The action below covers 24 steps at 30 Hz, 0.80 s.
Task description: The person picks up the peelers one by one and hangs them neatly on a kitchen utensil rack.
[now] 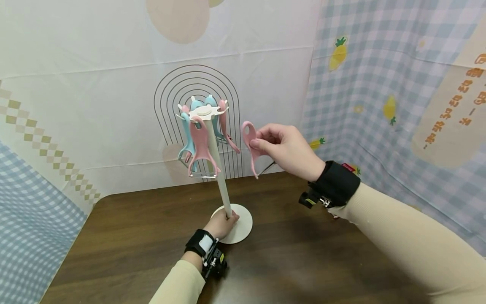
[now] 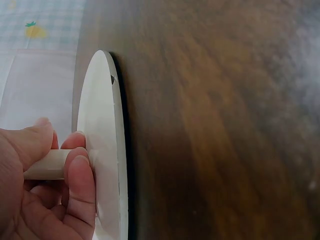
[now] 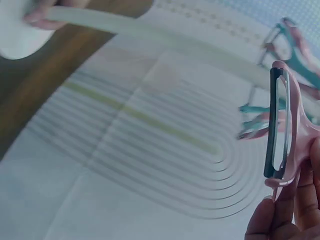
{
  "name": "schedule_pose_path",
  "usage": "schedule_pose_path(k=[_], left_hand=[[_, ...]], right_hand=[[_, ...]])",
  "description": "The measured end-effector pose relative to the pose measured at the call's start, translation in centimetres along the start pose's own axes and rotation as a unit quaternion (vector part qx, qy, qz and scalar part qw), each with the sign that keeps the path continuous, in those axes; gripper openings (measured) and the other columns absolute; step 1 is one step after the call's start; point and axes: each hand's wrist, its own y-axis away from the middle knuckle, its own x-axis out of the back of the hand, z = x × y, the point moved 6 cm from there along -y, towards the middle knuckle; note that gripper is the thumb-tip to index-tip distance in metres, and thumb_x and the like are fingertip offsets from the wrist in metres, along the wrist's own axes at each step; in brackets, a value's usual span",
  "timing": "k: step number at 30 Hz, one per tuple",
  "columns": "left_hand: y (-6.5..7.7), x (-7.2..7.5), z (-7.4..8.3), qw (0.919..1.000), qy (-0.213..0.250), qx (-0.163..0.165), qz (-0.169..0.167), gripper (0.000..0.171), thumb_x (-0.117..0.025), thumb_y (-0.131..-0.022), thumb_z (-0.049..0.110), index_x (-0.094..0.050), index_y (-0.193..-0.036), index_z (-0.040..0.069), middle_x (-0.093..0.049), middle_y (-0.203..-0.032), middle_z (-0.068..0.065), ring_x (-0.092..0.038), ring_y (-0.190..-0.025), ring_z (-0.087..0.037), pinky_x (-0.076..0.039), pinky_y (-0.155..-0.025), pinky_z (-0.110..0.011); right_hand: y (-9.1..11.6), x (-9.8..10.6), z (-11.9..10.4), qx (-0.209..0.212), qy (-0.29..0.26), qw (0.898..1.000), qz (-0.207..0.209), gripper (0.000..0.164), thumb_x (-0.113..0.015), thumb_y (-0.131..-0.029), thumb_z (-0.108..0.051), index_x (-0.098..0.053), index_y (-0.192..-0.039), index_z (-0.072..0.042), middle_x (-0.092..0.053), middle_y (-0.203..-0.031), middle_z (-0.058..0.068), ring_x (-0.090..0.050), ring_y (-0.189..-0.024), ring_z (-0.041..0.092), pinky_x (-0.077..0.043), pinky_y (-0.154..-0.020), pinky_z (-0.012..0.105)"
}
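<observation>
A white stand with a round base (image 1: 243,223) and an upright pole (image 1: 214,152) rises from the table, leaning a little to the left in the head view. My left hand (image 1: 221,224) grips the pole just above the base; the left wrist view shows thumb and fingers around the pole (image 2: 47,165). Pink and blue peelers hang from the hooked top (image 1: 205,111), a pink peeler (image 1: 200,141) in front. To the right of the stand, my right hand (image 1: 290,147) pinches another pink peeler (image 1: 248,134) by its handle, apart from the hooks. Its blade (image 3: 278,125) shows in the right wrist view.
The brown wooden table (image 1: 152,236) lies under the stand. Behind it hangs a white cloth (image 1: 114,114) with a rainbow line pattern, and a blue checked cloth (image 1: 353,97) is at the right. A small, partly hidden object lies beneath the right forearm.
</observation>
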Motion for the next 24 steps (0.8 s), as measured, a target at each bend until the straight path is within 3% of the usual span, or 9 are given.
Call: schedule_pose_path(k=[10, 24], left_hand=[[-0.2, -0.1, -0.3, 1.0000, 0.000, -0.001, 0.001, 0.016, -0.057, -0.097, 0.013, -0.060, -0.085, 0.003, -0.045, -0.065, 0.001, -0.042, -0.061, -0.014, -0.038, -0.058, -0.029], [-0.1, -0.1, -0.2, 1.0000, -0.007, -0.003, 0.003, 0.016, -0.058, -0.096, 0.012, -0.060, -0.085, 0.002, -0.051, -0.070, -0.001, -0.046, -0.065, -0.015, -0.041, -0.062, -0.030]], right_hand=[[-1.6, -1.3, -3.6, 0.041, -0.021, 0.999, 0.004, 0.013, -0.071, -0.090, -0.021, -0.069, -0.098, -0.011, -0.067, -0.080, 0.001, -0.056, -0.067, 0.022, -0.040, -0.056, 0.029], [-2.6, -2.8, -5.3, 0.055, -0.056, 0.997, -0.009, 0.010, -0.069, -0.091, -0.017, -0.069, -0.097, -0.008, -0.065, -0.079, 0.006, -0.058, -0.069, 0.022, -0.049, -0.062, 0.033]])
